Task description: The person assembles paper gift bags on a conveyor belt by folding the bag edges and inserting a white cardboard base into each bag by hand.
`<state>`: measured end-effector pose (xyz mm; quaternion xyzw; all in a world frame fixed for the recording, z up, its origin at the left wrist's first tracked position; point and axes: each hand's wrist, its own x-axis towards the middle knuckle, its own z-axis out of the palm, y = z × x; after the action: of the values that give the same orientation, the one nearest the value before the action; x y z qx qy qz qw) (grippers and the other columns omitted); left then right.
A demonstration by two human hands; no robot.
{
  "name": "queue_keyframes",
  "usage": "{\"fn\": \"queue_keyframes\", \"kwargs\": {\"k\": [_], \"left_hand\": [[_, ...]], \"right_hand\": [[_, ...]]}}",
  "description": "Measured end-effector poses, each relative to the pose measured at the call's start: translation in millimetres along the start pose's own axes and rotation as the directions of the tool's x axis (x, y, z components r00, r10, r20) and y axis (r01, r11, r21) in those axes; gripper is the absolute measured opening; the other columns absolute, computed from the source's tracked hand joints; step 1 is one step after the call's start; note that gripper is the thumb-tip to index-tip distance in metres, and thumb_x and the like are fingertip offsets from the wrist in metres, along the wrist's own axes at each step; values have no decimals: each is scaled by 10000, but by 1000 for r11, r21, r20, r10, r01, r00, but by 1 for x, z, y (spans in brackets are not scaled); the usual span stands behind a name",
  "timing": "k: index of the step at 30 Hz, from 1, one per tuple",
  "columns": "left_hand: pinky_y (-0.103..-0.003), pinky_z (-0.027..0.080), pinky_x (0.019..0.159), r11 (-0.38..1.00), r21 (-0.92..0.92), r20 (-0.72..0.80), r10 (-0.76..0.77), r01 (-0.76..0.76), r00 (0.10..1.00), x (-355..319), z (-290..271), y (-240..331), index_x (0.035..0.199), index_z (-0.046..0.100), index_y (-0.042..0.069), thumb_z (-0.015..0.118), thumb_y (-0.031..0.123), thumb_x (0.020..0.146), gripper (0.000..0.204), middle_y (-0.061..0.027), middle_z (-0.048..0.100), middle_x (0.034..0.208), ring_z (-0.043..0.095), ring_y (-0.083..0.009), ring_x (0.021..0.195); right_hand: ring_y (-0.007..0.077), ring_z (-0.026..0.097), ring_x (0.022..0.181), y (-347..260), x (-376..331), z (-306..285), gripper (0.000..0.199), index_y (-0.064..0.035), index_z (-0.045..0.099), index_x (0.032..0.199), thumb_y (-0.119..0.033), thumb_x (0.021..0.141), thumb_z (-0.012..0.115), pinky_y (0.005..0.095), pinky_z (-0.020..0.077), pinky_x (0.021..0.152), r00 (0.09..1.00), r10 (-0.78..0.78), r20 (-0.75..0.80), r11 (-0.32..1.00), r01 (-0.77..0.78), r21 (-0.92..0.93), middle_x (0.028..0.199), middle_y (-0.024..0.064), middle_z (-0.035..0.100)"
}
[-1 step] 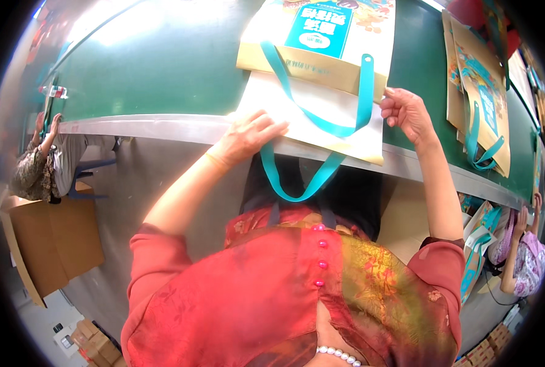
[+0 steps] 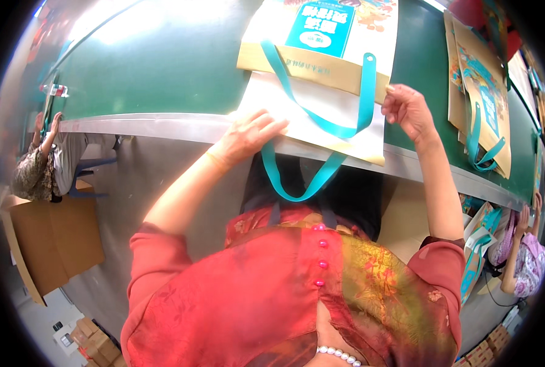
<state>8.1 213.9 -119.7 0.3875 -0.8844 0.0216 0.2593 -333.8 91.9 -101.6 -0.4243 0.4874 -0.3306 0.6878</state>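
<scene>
A paper bag (image 2: 352,76) lies on the green-topped table in front of me. Its printed panel is white, teal and tan, and a white inner flap (image 2: 346,107) extends toward the table's near edge. One teal ribbon handle (image 2: 368,85) loops over the flap; another ribbon handle (image 2: 303,197) hangs past the edge. My left hand (image 2: 248,136) closes over the flap's near left edge, beside the hanging ribbon, its thumb hidden. At the bag's right side, my right hand (image 2: 409,111) has its thumb and forefinger pinched on the edge, the other fingers curled.
More paper bags (image 2: 483,98) with teal handles lie to the right on the table (image 2: 156,79), which has a metal rim (image 2: 156,127). Other people sit at both far sides. A cardboard box (image 2: 58,241) stands at left on the floor; further bags (image 2: 479,251) stand below at right.
The bag's right edge and ribbon have shifted very slightly to the right, along with my right hand. My left hand stays in place.
</scene>
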Motion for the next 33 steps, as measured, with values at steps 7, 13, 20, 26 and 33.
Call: {"fn": "queue_keyframes", "kwargs": {"k": [7, 13, 20, 26, 33], "left_hand": [[-292, 457, 557, 999, 4, 20, 36, -37, 999, 0, -11, 0, 824, 603, 117, 683, 113, 707, 142, 4, 570, 739, 579, -168, 736], [-315, 468, 593, 998, -55, 43, -33, 35, 999, 5, -22, 18, 800, 570, 110, 604, 80, 719, 93, -27, 539, 720, 566, -200, 708], [-305, 500, 626, 857, -346, 374, -249, 383, 894, 31, -36, -9, 828, 631, 16, 680, 75, 786, 88, -100, 628, 753, 614, -220, 665], [-275, 475, 768, 560, -370, 725, -325, 741, 607, 71, -25, -62, 891, 679, -2, 664, 123, 845, 134, -4, 606, 746, 545, -99, 753], [-324, 486, 776, 659, -180, 737, -401, 730, 544, 79, 8, -83, 984, 695, 31, 618, 256, 860, 268, -110, 663, 848, 612, -204, 789]], "right_hand": [[145, 641, 847, -99, 55, 32, 278, 0, 631, 1059, -206, 875, 603, 290, 505, 800, 874, -432, 222, 886, 365, 285, 972, 75, 686], [166, 624, 876, -170, 88, 31, 230, -91, 658, 997, -266, 851, 624, 326, 497, 797, 831, -534, -158, 781, 413, -468, 903, 59, 662], [197, 645, 952, -63, 112, -28, 532, -12, 591, 1159, -450, 857, 602, 334, 490, 831, 721, -687, 90, 48, 169, -984, 1063, 95, 680], [250, 649, 895, -24, -3, 46, 412, -75, 686, 1049, -393, 786, 701, 368, 496, 803, 933, -288, 218, 489, 339, -804, 957, 144, 682], [194, 620, 828, 8, 11, 44, 324, -37, 709, 969, -325, 823, 690, 323, 487, 800, 991, -20, 136, 710, 110, -696, 898, 118, 684]]}}
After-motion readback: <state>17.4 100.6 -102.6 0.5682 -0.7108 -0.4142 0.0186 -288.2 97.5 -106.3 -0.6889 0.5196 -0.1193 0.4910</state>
